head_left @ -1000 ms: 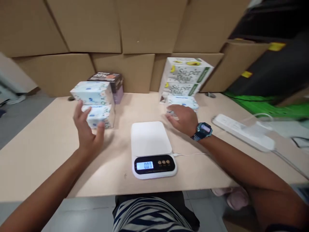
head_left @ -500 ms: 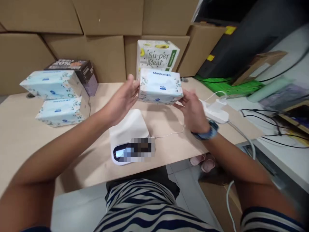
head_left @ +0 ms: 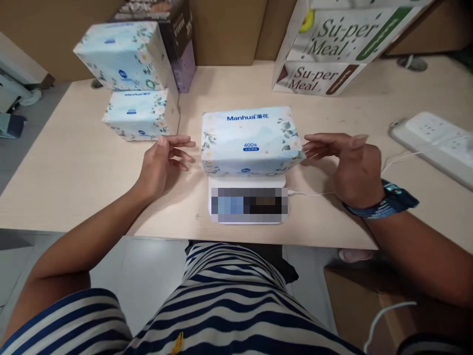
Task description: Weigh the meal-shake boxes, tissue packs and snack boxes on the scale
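A pale blue, flower-printed tissue pack (head_left: 251, 140) marked Manhua rests on a white scale (head_left: 247, 182), whose front panel is blurred out by pixels. To its left is my left hand (head_left: 160, 162), fingers stretched toward the pack with a small gap between. My right hand (head_left: 349, 165) is at the pack's right end, its fingers spread and the tips close to the corner; whether they touch it I cannot tell. Two more tissue packs stand stacked at the left, an upper one (head_left: 120, 56) on a lower one (head_left: 138, 113).
Behind the stacked packs stands a dark and purple box (head_left: 183, 54). White Super Meal boxes (head_left: 332, 37) are stacked at the back right. A white power strip (head_left: 439, 138) lies on the right, and a thin cable runs from the scale. Cardboard boxes (head_left: 229, 32) line the back.
The tissue pack, held up between both hands before, now sits on the scale. Both hands have come off its sides or loosened. My view has turned down and closer.
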Demonstrator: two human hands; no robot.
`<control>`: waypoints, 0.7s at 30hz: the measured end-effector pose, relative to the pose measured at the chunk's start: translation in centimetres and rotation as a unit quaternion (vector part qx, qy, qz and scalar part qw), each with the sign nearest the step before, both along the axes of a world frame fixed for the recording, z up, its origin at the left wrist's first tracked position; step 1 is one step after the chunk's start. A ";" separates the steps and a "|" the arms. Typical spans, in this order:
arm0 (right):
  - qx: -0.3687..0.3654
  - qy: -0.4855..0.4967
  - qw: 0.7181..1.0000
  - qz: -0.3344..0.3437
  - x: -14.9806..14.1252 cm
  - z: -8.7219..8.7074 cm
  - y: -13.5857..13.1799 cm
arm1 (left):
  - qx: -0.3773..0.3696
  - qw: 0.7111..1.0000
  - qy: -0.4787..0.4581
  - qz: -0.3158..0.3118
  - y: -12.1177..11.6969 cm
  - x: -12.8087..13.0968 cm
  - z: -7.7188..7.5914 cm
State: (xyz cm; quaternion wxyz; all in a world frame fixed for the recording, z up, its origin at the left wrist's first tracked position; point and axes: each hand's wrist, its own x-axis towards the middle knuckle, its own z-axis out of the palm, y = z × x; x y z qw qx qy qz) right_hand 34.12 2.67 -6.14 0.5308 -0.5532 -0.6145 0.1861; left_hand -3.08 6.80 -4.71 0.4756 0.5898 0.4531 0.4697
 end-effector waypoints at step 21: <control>0.086 -0.081 0.991 0.059 1.2 -0.8 -0.6 | 0.019 0.997 -0.058 -0.045 -0.4 -0.1 -0.6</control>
